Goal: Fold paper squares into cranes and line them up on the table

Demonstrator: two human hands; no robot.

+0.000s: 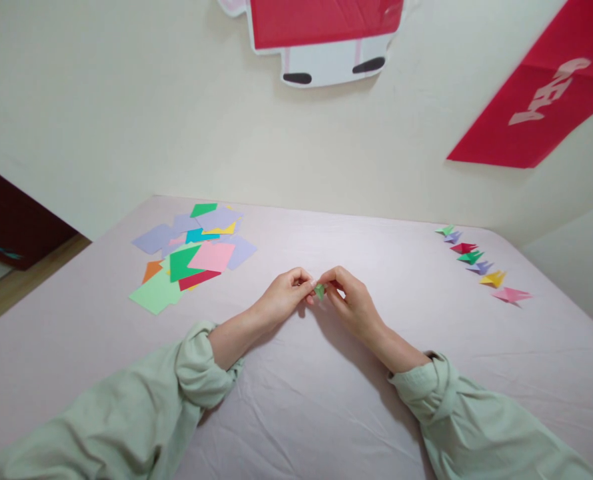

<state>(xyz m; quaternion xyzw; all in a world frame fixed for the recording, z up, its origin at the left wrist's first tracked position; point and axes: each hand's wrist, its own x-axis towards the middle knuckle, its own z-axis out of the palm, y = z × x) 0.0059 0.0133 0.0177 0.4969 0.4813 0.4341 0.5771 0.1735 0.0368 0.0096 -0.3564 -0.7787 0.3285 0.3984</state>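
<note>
A small folded piece of light green origami paper [320, 291] is held between my two hands above the middle of the table. The fingertips of my left hand [290, 293] pinch it from the left. From the other side, the thumb and fingers of my right hand [350, 297] close on it. My fingers cover much of the paper, so its full shape is hidden.
Loose sheets of coloured paper [211, 257] lie in an overlapping pile at the left. Along the right side runs a row of several folded paper figures [492, 279]. The cloth-covered table [296, 413] meets a wall [326, 147] at its far edge.
</note>
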